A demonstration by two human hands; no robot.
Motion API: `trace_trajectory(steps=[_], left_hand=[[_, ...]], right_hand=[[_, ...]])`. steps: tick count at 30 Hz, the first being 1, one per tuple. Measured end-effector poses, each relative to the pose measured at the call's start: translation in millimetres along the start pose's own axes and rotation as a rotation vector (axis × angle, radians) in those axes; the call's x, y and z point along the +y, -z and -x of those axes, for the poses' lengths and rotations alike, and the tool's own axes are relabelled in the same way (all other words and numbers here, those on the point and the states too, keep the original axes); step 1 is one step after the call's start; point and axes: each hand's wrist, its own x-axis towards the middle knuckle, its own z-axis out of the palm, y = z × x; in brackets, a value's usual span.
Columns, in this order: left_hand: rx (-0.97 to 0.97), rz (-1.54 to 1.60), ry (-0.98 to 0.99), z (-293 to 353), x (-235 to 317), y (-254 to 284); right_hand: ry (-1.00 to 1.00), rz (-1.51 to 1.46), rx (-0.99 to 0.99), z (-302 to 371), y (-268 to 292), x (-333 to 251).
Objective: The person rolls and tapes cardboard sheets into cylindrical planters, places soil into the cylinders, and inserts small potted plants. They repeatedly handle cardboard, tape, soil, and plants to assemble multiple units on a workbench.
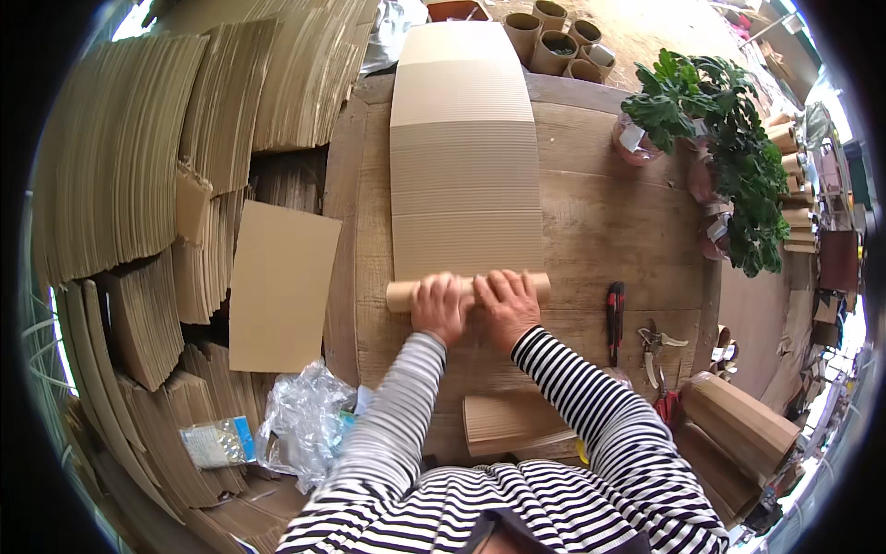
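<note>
A long ribbed cardboard sheet (pixel 466 185) lies lengthwise on the wooden table (pixel 600 217), its far end reaching past the table's back edge. Across its near end rests a cardboard roll (pixel 401 296), slightly wider than the sheet. My left hand (pixel 441 305) presses on the left-middle of this roll, fingers together and curved over it, a little blurred. Close beside it, my right hand (pixel 508 303) grips the roll's right half, thumb toward the left hand. Both palms hide the middle of the roll. Whether the sheet winds into the roll underneath cannot be seen.
Right of my hands lie a red-and-black box cutter (pixel 616 323) and pruning shears (pixel 653 342). Potted leafy plants (pixel 752 185) stand at the right edge, open cardboard tubes (pixel 556 53) at the back. Cardboard stacks (pixel 120 157) and a clear plastic bag (pixel 305 420) crowd the left.
</note>
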Motion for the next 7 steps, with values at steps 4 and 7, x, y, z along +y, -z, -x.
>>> trace_trajectory(steps=[4,7], left_hand=[[-0.126,0.069,0.135,-92.3,-29.2,-15.4],[-0.006,-0.015,0.218,-123.7,-38.1,-28.5]], right_hand=[[-0.04,0.016,0.06,-54.0,-12.5,17.2],[-0.195,0.043,0.006,-111.7,-30.3,40.8]])
